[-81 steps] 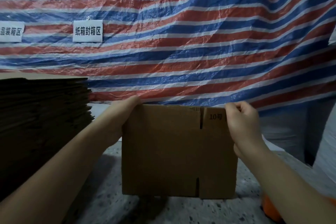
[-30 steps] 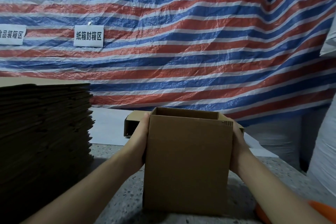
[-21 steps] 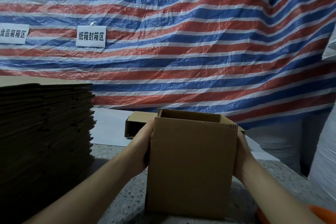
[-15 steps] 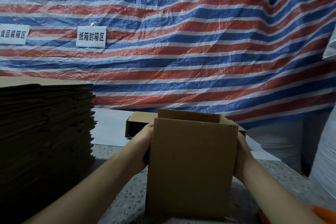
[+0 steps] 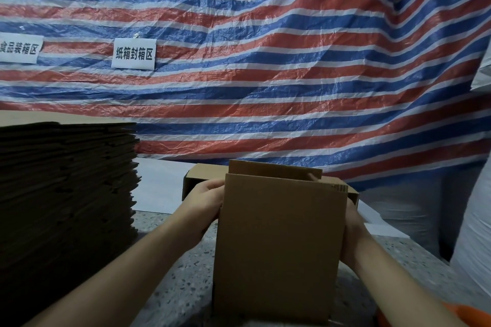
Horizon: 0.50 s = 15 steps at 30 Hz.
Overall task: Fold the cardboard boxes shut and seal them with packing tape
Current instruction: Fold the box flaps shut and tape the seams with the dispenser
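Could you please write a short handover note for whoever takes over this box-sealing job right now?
Left hand: holds the left side of the upright cardboard box, fingers curled round its edge.
Right hand: presses the right side, mostly hidden behind the box.
The box stands opened out on the speckled table, top flaps not yet folded.
Flattened boxes are stacked on the left; another box lies behind.
No packing tape is in view.
Left: fold flaps shut, tape the seam.

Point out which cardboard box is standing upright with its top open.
The box held between the left hand and right hand: the upright box, nearest the camera. The other box lies low behind it; the flat stack is unfolded.
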Each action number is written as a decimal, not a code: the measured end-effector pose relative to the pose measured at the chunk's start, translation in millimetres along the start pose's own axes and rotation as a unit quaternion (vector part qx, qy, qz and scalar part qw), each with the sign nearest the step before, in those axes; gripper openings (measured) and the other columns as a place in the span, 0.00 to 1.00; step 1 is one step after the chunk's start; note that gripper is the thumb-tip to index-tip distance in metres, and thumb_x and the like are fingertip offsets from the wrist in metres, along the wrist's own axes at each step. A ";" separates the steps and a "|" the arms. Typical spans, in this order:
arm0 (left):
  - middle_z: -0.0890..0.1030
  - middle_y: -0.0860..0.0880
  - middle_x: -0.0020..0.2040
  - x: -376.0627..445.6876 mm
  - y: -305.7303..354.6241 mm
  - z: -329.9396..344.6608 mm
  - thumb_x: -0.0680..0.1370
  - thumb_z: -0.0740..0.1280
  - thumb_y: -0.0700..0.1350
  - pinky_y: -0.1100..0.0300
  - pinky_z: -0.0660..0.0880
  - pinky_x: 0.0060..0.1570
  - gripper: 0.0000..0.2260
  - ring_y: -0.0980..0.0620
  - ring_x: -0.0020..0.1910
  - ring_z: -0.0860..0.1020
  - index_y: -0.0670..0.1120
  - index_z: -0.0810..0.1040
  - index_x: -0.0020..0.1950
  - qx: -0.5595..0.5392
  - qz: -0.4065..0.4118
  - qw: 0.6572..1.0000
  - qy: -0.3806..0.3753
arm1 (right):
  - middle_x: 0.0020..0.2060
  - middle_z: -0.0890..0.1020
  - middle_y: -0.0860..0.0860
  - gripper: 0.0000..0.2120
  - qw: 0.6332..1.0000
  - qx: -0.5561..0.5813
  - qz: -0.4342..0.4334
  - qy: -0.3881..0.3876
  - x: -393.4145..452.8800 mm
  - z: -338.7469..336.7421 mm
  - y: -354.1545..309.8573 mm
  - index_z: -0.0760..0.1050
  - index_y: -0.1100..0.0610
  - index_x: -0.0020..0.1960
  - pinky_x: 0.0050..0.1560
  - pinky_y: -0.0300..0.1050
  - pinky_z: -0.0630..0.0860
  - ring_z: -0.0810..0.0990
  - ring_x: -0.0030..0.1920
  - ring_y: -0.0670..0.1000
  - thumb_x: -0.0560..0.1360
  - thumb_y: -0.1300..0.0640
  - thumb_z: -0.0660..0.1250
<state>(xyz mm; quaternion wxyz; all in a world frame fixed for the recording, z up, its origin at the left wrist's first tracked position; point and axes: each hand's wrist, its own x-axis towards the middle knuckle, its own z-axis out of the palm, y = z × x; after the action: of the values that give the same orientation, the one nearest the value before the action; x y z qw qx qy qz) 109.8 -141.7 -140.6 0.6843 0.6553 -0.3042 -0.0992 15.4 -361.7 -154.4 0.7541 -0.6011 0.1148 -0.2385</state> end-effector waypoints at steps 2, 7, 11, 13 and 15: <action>0.86 0.44 0.42 0.7 0.6 -0.5 0.80 0.66 0.47 0.61 0.78 0.34 0.12 0.50 0.38 0.83 0.52 0.87 0.41 -0.002 0.010 1.000 0.004 | 0.24 0.79 0.52 0.24 1.000 -0.027 0.011 0.001 1.2 -1.7 -3.0 0.77 0.57 0.33 0.21 0.38 0.75 0.78 0.22 0.47 0.84 0.50 0.56; 0.86 0.44 0.43 3.0 1.4 -1.1 0.70 0.63 0.64 0.53 0.78 0.46 0.23 0.48 0.43 0.84 0.45 0.85 0.45 0.053 0.014 0.998 0.031 | 0.25 0.80 0.52 0.26 0.998 -0.067 0.016 0.003 1.4 -3.0 -6.5 0.78 0.57 0.32 0.23 0.37 0.76 0.80 0.23 0.48 0.85 0.51 0.57; 0.84 0.46 0.58 3.8 3.8 -10.9 0.68 0.49 0.73 0.47 0.69 0.68 0.36 0.46 0.60 0.80 0.50 0.81 0.57 0.025 -0.025 0.998 -0.052 | 0.26 0.81 0.51 0.31 0.997 -0.074 0.007 -0.017 0.2 -1.2 -7.2 0.81 0.52 0.25 0.24 0.38 0.76 0.80 0.25 0.47 0.84 0.50 0.57; 0.81 0.44 0.62 1.7 4.2 -19.7 0.70 0.45 0.72 0.46 0.67 0.70 0.40 0.46 0.63 0.78 0.47 0.78 0.65 0.014 -0.012 0.991 -0.135 | 0.27 0.81 0.51 0.29 0.997 -0.069 0.004 -0.021 0.2 -1.4 -7.7 0.81 0.53 0.27 0.25 0.38 0.77 0.80 0.25 0.47 0.84 0.50 0.57; 0.78 0.44 0.66 -0.8 1.7 -26.2 0.71 0.48 0.72 0.45 0.66 0.71 0.41 0.45 0.67 0.75 0.46 0.73 0.70 0.022 0.017 0.986 -0.166 | 0.27 0.81 0.52 0.27 0.998 -0.063 0.003 -0.029 0.3 -2.6 -6.8 0.81 0.54 0.29 0.26 0.39 0.77 0.80 0.26 0.47 0.84 0.51 0.58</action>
<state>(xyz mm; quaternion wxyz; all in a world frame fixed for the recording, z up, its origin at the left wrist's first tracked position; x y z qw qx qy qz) 123.0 -119.1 -138.0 0.6114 0.6394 -0.4266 -0.1884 13.0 -365.2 -148.5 0.7183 -0.6540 0.1091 -0.2108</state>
